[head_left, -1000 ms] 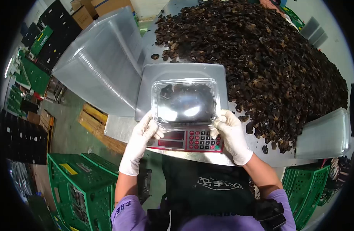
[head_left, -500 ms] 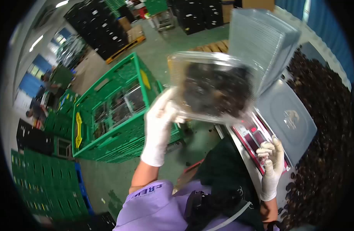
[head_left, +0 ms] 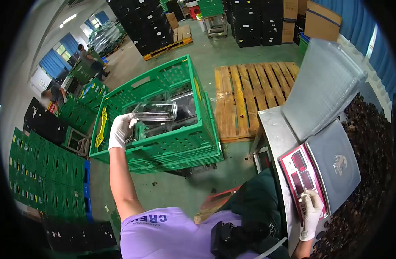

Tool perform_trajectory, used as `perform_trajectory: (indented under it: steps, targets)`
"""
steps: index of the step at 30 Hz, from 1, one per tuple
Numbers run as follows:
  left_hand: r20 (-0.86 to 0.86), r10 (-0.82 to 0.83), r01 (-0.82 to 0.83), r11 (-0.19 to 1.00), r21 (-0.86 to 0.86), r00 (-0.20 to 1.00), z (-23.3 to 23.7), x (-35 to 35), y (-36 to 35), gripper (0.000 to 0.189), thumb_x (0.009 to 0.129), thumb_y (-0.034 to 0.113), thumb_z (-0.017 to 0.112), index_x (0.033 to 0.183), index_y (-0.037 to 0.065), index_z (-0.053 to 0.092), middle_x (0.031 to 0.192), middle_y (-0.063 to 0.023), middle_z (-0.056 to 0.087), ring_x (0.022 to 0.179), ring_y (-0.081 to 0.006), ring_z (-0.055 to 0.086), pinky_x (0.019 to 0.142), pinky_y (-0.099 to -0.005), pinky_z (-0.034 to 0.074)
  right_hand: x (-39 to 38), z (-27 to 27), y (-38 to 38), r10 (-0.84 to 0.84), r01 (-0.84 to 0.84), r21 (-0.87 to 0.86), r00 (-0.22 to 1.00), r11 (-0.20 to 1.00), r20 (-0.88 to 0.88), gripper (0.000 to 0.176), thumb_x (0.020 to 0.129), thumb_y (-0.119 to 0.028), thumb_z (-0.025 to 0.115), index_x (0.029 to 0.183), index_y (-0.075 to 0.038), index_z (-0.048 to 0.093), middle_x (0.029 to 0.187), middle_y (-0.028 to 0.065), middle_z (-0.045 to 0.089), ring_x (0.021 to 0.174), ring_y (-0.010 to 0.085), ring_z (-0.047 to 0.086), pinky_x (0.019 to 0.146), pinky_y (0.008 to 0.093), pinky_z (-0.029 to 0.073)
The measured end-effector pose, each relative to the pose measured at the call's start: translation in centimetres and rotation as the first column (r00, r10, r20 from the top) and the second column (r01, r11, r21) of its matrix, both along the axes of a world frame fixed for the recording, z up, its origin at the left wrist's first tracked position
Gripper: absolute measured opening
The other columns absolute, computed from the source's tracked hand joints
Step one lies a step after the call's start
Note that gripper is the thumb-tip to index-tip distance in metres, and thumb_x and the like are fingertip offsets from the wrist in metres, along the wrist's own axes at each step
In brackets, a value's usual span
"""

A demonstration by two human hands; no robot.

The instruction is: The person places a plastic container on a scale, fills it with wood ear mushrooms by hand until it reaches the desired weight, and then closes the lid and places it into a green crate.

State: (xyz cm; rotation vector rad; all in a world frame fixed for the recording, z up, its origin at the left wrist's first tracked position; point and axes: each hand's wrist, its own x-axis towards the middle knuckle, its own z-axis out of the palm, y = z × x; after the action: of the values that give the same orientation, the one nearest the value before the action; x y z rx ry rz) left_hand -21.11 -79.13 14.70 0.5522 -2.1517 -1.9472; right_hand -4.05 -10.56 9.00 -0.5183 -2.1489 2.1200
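Observation:
My gloved left hand reaches over the near left side of the green crate, its fingers closed on the edge of a clear plastic box. The box is tilted above other clear boxes with dark contents inside the crate. At the right, my gloved right hand is over the button panel of the red and white scale, fingers curled together; whether they press or pinch anything is too small to tell. The scale's grey tray bears no box.
A tall stack of clear containers leans beside the scale on the metal table. Dark pieces are heaped at the right. Beyond the crate lies a wooden pallet. Two people are at the far left, near green crates.
My left hand has carried the filled clear box from in front of me leftward and down into the green crate. My right hand stays near the scale, its fingers now more curled.

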Motion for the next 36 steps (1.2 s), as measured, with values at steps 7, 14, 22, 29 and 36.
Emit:
perform_trajectory:
  steps: [7, 14, 22, 29, 36]
  targets:
    - [-0.070, -0.022, 0.022, 1.000, 0.001, 0.997, -0.1, -5.3, -2.3, 0.015, 0.089, 0.012, 0.056, 0.081, 0.003, 0.065, 0.067, -0.0021, 0.061, 0.054, -0.0083, 0.049, 0.051, -0.0204, 0.032, 1.2, -2.4, 3.1, -0.105, 0.105, 0.111, 0.994, 0.988, -0.005, 0.014, 0.096, -0.008, 0.060, 0.106, 0.000, 0.065, 0.087, 0.0025, 0.064, 0.075, 0.0091, 0.058, 0.070, 0.0222, 0.048]
    - [-0.022, 0.227, -0.226, 0.947, -0.229, 0.974, 2.5, -4.4, -6.5, 0.016, 0.092, 0.018, 0.057, 0.091, 0.005, 0.066, 0.063, -0.0057, 0.064, 0.046, -0.0088, 0.049, 0.041, -0.0218, 0.034, 2.1, -1.0, 4.2, -0.200, 0.165, 0.289, 0.975, 0.943, 0.096, 0.016, 0.098, -0.010, 0.059, 0.110, 0.000, 0.064, 0.089, 0.0015, 0.065, 0.077, 0.0074, 0.057, 0.072, 0.0203, 0.046]
    - [0.093, 0.389, -0.377, 0.918, -0.123, 0.917, 1.1, -0.6, -10.4, 0.014, 0.086, 0.012, 0.053, 0.082, 0.006, 0.064, 0.062, -0.0009, 0.059, 0.046, -0.0081, 0.045, 0.040, -0.0223, 0.031, -1.2, 0.1, 2.7, -0.105, 0.086, 0.273, 0.993, 0.958, 0.055, 0.015, 0.099, -0.010, 0.057, 0.109, 0.000, 0.063, 0.090, 0.0011, 0.062, 0.077, 0.0072, 0.054, 0.075, 0.0212, 0.045]
    - [0.342, 0.608, -0.492, 0.788, -0.370, 0.716, 1.2, 7.4, -19.1, 0.013, 0.075, 0.013, 0.048, 0.063, 0.008, 0.050, 0.049, -0.0048, 0.044, 0.035, -0.0168, 0.033, 0.035, -0.0308, 0.023, -1.9, -1.0, 3.7, -0.095, 0.073, 0.290, 0.994, 0.954, 0.062, 0.016, 0.099, -0.006, 0.055, 0.111, 0.001, 0.063, 0.094, 0.0030, 0.062, 0.079, 0.0077, 0.056, 0.076, 0.0209, 0.046]
    - [0.566, 0.629, -0.464, 0.777, -0.426, 0.533, -2.5, 11.8, -25.3, 0.006, 0.077, 0.005, 0.048, 0.083, 0.004, 0.049, 0.061, -0.0110, 0.051, 0.040, -0.0235, 0.045, 0.039, -0.0358, 0.040, -3.3, 1.1, 1.5, -0.001, -0.015, 0.374, 0.999, 0.928, 0.043, 0.014, 0.098, -0.003, 0.056, 0.109, 0.001, 0.063, 0.101, 0.0042, 0.060, 0.085, 0.0097, 0.057, 0.079, 0.0224, 0.048]
